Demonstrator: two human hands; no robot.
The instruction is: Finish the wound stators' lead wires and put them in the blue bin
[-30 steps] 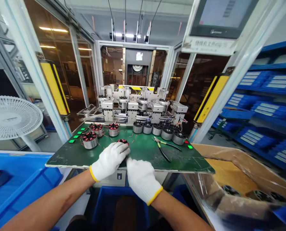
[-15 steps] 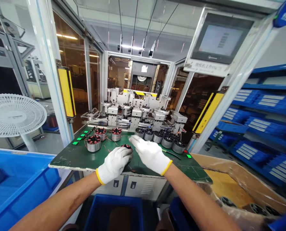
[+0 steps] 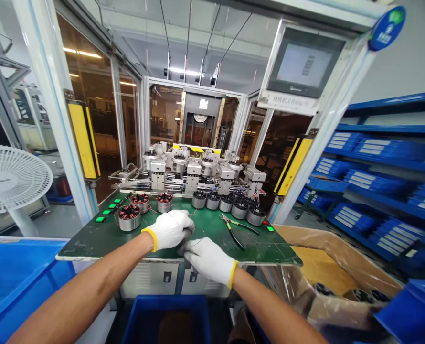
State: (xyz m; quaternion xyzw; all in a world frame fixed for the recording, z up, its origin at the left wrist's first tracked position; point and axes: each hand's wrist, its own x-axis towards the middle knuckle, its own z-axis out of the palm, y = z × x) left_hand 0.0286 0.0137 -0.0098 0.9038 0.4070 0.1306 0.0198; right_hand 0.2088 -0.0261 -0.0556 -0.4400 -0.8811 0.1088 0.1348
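Both my hands wear white knit gloves with yellow cuffs. My left hand (image 3: 171,229) is curled over a round metal stator with copper windings, which it almost wholly hides, on the green work mat (image 3: 90,239). My right hand (image 3: 207,258) is closed just in front of it at the mat's near edge, pinching what looks like a thin wire from that stator. Three wound stators (image 3: 128,217) stand to the left. A row of unwound stators (image 3: 230,203) stands at the back right. Pliers (image 3: 234,227) lie on the mat to the right of my hands.
A winding machine (image 3: 198,169) fills the back of the bench between yellow light curtains (image 3: 83,143). A touch screen (image 3: 302,64) hangs upper right. A cardboard box (image 3: 341,267) with stators sits right, blue bins (image 3: 19,282) left and below, a white fan (image 3: 8,179) far left.
My right hand, which had reached forward over the mat half a second ago, has drawn back to the near edge in front of my left hand. My left hand stays on the stator.
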